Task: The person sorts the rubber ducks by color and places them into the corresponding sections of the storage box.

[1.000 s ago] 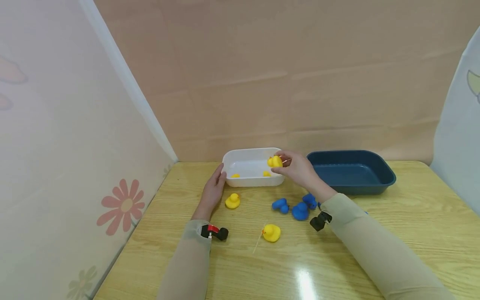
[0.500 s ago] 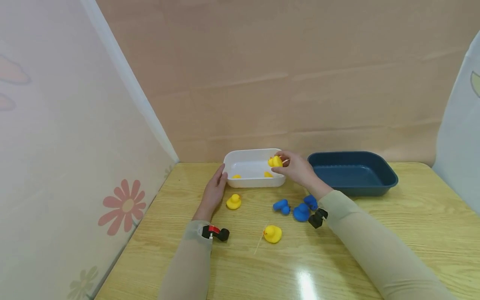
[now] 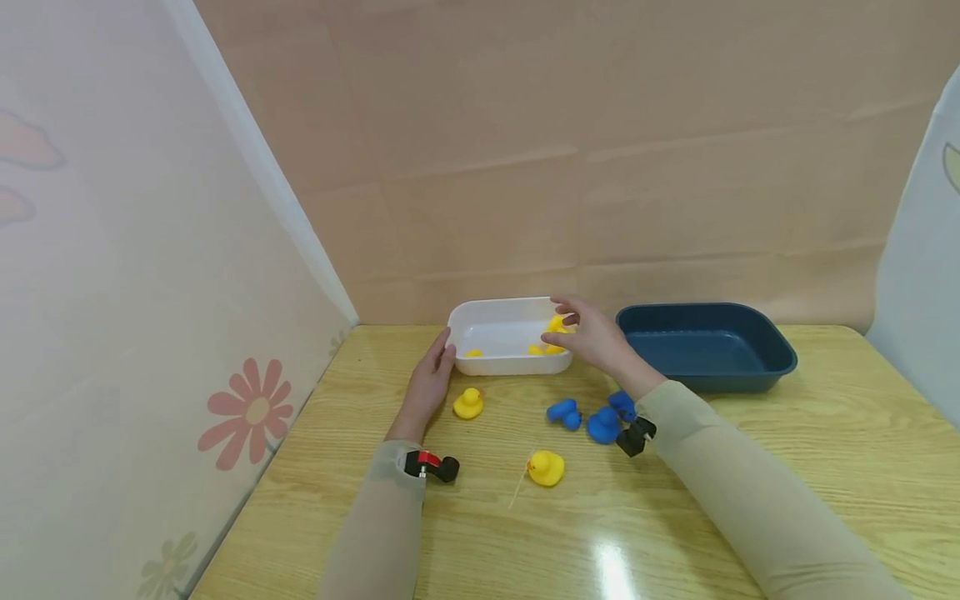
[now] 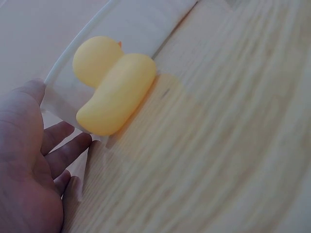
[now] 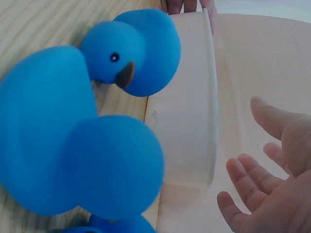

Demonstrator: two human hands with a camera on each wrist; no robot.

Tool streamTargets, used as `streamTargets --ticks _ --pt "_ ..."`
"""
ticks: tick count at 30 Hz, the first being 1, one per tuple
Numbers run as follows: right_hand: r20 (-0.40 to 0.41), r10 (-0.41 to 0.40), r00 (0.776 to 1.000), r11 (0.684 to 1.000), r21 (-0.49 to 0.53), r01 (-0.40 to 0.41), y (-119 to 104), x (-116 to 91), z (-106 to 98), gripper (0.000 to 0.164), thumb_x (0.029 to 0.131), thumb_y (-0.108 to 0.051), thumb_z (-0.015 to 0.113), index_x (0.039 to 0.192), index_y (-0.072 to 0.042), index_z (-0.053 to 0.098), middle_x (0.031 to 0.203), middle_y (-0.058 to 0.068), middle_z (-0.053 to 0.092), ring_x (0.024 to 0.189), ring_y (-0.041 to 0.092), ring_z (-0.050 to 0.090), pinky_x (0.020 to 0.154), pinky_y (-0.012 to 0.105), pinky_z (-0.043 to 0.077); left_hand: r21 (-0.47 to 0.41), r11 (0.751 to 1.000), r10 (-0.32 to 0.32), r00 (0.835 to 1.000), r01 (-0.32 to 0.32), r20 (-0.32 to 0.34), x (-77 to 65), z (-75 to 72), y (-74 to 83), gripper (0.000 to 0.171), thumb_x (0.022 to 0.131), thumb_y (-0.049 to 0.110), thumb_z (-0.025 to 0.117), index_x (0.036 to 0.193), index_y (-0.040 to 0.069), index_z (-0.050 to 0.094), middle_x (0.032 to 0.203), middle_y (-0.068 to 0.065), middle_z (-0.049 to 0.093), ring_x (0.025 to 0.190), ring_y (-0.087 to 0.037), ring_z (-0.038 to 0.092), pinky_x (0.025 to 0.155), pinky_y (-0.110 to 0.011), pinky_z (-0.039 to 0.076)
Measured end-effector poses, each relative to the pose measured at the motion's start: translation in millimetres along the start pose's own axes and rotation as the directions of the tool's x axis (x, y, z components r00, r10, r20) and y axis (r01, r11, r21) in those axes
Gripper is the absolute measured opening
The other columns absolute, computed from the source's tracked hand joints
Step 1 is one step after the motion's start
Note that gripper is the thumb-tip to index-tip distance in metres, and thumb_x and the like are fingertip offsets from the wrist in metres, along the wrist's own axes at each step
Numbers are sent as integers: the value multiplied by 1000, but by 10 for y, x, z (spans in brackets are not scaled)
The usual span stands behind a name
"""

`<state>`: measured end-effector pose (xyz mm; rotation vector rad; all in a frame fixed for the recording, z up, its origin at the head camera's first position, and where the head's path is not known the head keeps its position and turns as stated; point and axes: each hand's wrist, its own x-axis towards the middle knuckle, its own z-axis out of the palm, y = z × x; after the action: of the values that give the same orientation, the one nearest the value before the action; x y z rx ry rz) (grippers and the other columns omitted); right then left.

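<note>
My left hand [image 3: 429, 379] rests against the left end of a white tray [image 3: 510, 365], thumb near its front corner in the left wrist view. My right hand [image 3: 596, 337] is over the tray's right end, fingers spread and holding nothing. Just beyond its fingertips a yellow rubber duck [image 3: 557, 322] shows in the tray, partly hidden by the thumb. More yellow shows at the tray's front wall, including a mostly hidden duck [image 3: 473, 353] at the left. Outside, one yellow duck [image 4: 116, 92] sits before the tray, another yellow duck [image 3: 546, 468] nearer me.
Several blue rubber ducks, such as this blue duck [image 3: 603, 426], lie below my right forearm. A dark blue tray [image 3: 697, 382] stands at the back right. Beside the nearer yellow duck lies a thin pale stick [image 3: 517, 490]. Walls of cloth or paper stand behind and at the sides.
My right hand has let go of the yellow duck it held, and its fingers have spread. The duck is now lower in the white tray. My left hand stays at the tray's end.
</note>
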<state>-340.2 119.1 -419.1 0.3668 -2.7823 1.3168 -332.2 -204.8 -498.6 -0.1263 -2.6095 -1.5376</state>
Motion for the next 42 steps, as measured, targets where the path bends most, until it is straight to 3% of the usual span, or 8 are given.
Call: streamTargets --ticks 18,35,42 --pt "25 -39 999 995 88 37 -89 -212 -16 77 100 -24 87 166 -13 49 157 19 56 135 39 60 104 56 57 13 1000 -12 1000 12 -14 17 5 -23 60 118 55 43 174 31 39 175 -1 41 163 -29 34 133 -53 27" --pt "92 -102 991 987 138 88 -111 -599 15 71 100 -37 86 160 -12 58 155 12 63 138 36 60 117 63 48 9 1000 -16 1000 16 -2 -7 -10 -6 62 118 56 43 175 32 36 177 -1 39 164 -29 32 133 -54 26" --pt "121 -154 981 980 149 135 -140 -782 63 65 101 -30 86 159 -17 60 150 11 66 134 34 64 117 62 48 24 999 -25 1000 25 -1 -6 -18 14 60 119 55 42 175 33 36 176 -1 40 163 -29 35 133 -53 26"
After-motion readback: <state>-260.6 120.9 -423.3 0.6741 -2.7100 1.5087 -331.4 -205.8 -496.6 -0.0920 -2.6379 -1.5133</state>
